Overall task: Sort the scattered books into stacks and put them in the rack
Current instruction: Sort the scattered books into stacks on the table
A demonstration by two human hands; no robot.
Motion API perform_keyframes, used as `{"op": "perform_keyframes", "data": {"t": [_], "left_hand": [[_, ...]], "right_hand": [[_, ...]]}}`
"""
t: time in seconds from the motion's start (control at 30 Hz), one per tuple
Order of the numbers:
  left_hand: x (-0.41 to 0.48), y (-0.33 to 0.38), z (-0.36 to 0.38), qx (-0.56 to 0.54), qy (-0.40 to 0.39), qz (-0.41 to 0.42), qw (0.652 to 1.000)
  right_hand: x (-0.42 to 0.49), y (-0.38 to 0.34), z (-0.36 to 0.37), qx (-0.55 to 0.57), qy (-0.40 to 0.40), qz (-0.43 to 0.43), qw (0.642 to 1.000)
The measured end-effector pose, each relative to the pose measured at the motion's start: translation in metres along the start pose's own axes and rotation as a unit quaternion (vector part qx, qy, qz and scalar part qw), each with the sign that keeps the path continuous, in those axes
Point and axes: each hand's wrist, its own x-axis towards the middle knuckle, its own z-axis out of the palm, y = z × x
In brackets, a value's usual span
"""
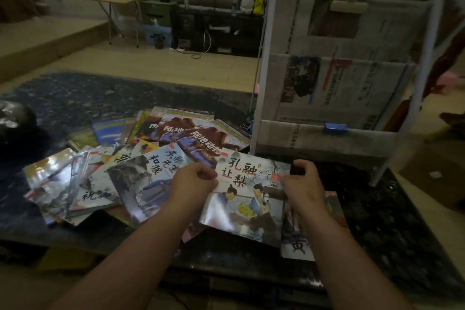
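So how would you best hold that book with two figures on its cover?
By its left and right edges, one hand from each side, as the left hand and right hand hold it now. The book is thin and wide, lying over other books, so two edge grips likely keep it flat.

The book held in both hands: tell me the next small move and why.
Probably lift the book and lay it on the similar ink-painting cover just to its left, starting a stack. The left hand and right hand grip its side edges, while the other books lie scattered and unsorted before the rack.
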Motion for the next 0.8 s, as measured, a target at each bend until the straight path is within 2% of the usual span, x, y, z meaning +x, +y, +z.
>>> {"op": "perform_keyframes", "data": {"t": [0.07, 0.17, 0.27, 0.33, 0.43, 0.53, 0.7, 0.8], "left_hand": [[-0.003, 0.000, 0.012, -0.076, -0.003, -0.052, 0.996], [-0.005, 0.000, 0.034, -0.127, -0.026, -0.113, 0.985], [-0.009, -0.001, 0.055, -0.126, -0.054, -0.121, 0.983], [-0.013, -0.003, 0.067, -0.123, -0.057, -0.116, 0.984], [-0.017, -0.004, 0.083, -0.086, -0.077, -0.104, 0.988], [-0.024, -0.004, 0.098, -0.053, -0.132, -0.100, 0.985], [-0.039, -0.006, 0.115, 0.142, -0.148, 0.036, 0.978], [-0.042, -0.006, 0.123, 0.180, -0.141, 0.067, 0.971]], "right_hand": [[0.000, 0.002, -0.011, 0.008, 0.001, 0.010, 1.000], [0.004, 0.013, -0.022, -0.067, 0.002, 0.008, 0.998], [0.009, 0.024, -0.033, -0.151, -0.003, 0.030, 0.988], [0.015, 0.030, -0.044, -0.206, -0.034, 0.051, 0.977], [0.020, 0.035, -0.063, -0.203, -0.059, 0.081, 0.974], [0.026, 0.038, -0.080, -0.210, -0.057, 0.088, 0.972], [0.031, 0.046, -0.094, -0.229, -0.050, 0.094, 0.967], [0.030, 0.052, -0.094, -0.251, -0.056, 0.094, 0.962]]}}
